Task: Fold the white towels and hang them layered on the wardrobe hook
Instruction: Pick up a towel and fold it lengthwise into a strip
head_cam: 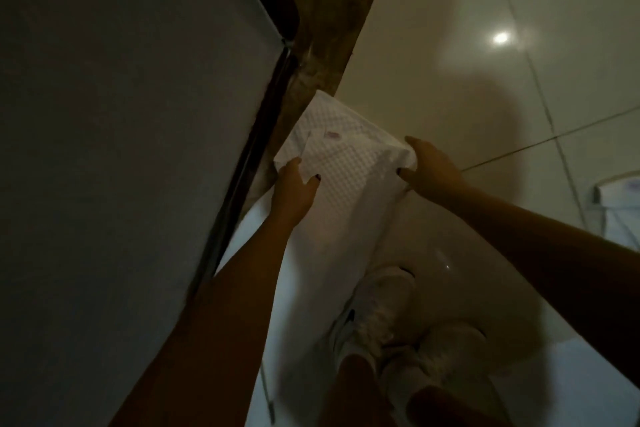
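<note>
Both hands are on the white towel [349, 163]: the left hand [294, 192] pinches its edge at nine o'clock and the right hand [431, 166] bunches the corner at three, each grip clamped on fabric. The towel is stretched in the air between them, draping toward six, just beside the wardrobe [121, 114]. This looks like the folding step. The next move calls for bringing the edges together evenly. No hook is in view.
</note>
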{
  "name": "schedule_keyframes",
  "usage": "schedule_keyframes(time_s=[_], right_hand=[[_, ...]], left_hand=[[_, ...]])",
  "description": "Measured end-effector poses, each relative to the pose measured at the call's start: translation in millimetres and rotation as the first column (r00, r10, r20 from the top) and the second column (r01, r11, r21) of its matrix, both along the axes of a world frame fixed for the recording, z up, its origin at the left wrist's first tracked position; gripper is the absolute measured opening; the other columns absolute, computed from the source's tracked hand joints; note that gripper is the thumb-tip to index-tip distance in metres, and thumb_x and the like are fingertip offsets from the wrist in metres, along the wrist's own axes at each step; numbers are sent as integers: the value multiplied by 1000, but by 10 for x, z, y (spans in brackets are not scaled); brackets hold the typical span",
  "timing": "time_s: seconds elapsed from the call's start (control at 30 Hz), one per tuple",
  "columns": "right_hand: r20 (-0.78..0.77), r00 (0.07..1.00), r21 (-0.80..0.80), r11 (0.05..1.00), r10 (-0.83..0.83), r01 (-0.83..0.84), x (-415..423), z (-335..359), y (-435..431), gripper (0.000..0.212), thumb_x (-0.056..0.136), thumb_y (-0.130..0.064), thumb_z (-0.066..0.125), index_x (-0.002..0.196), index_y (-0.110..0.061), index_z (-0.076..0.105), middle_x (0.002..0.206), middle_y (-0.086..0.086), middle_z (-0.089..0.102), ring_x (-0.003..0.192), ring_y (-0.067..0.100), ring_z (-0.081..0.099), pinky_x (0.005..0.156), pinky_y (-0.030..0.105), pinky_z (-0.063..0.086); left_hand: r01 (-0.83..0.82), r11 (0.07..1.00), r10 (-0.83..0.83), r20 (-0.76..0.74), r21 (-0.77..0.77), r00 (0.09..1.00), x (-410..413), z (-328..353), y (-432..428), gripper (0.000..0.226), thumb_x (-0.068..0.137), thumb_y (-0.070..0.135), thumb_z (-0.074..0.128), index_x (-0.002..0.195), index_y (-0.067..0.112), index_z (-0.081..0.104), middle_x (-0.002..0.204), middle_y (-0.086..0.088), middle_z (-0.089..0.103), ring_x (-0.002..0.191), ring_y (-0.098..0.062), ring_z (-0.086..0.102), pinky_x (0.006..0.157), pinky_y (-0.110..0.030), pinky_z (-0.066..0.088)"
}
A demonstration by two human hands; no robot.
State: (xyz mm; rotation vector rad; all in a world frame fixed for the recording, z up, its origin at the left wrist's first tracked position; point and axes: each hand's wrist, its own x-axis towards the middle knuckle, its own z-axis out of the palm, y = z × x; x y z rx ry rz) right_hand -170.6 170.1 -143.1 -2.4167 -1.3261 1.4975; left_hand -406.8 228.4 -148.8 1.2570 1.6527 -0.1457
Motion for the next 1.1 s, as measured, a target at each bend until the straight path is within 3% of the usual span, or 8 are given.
schedule_keyframes(time_s=[0.17, 0.37, 0.57, 0.67, 0.8, 0.87, 0.93, 1.1], right_hand=[[2, 999, -27, 999, -42, 42, -19, -561, 15, 55, 92, -19, 65, 141, -5, 46, 139, 20, 47, 126, 36, 48, 100, 39, 39], [0, 1000, 56, 998, -8, 8, -23, -241, -264, 23, 95, -14, 58, 90, 9, 61, 91, 23, 54, 84, 36, 54, 64, 34, 33], [-9, 1000, 136, 990, -22, 23, 184, 1012, -606, 24, 98, -14, 55, 79, 2, 55, 75, 12, 49, 69, 25, 44, 54, 31, 27], [-33, 982, 193, 963, -185, 188, 293, 1786, -654, 25, 96, -10, 58, 77, 7, 58, 73, 18, 52, 68, 29, 48, 55, 32, 28], [-66, 944, 254, 910, -323, 329, 338, 2991, -696, 23, 95, -6, 60, 78, 9, 61, 78, 24, 55, 73, 33, 51, 59, 30, 30], [-71, 924, 280, 882, -375, 379, 344, 3578, -720, 18, 95, -5, 61, 85, 10, 64, 88, 27, 58, 88, 36, 53, 71, 35, 34], [-70, 893, 304, 843, -445, 444, 357, 4145, -760, 16, 95, -5, 60, 90, 10, 65, 94, 28, 59, 98, 38, 53, 79, 37, 38], [-90, 799, 365, 727, -595, 582, 476, 5319, -930, 22, 95, -7, 58, 83, 11, 62, 81, 26, 61, 82, 38, 56, 68, 39, 40]], left_hand=[[17, 999, -16, -20, 36, 1000, -23, -521, 163, 63, 94, 32, 63, 143, 3, 38, 141, -18, 48, 128, -33, 47, 105, -44, 42], [-46, 998, 49, 94, -37, 994, 110, -179, -123, 22, 92, 27, 66, 93, 6, 60, 98, -17, 64, 92, -30, 59, 69, -32, 43], [-198, 978, 207, 262, -58, 943, 204, 1262, -438, 35, 97, 26, 60, 130, 17, 58, 122, 2, 61, 112, -14, 56, 96, -29, 48], [-164, 981, 188, 290, -105, 938, 264, 2104, -385, 12, 98, 30, 59, 100, 38, 68, 102, 12, 68, 96, -5, 63, 88, -36, 53], [-49, 997, 66, 295, -65, 953, 378, 3283, -342, 30, 99, 24, 57, 83, -2, 58, 82, -21, 58, 78, -25, 57, 75, -46, 48], [-26, 998, 38, 281, -49, 959, 455, 3854, -363, 31, 97, 25, 56, 75, 4, 52, 74, -15, 51, 72, -22, 51, 72, -38, 42], [10, 999, 3, 263, -48, 965, 537, 4407, -420, 29, 100, 23, 54, 75, 8, 54, 76, -13, 55, 69, -15, 51, 73, -35, 41], [17, 999, -26, 344, 30, 938, 783, 5592, -601, 19, 100, 20, 53, 90, 9, 64, 82, -10, 64, 78, -17, 62, 75, -31, 50]])
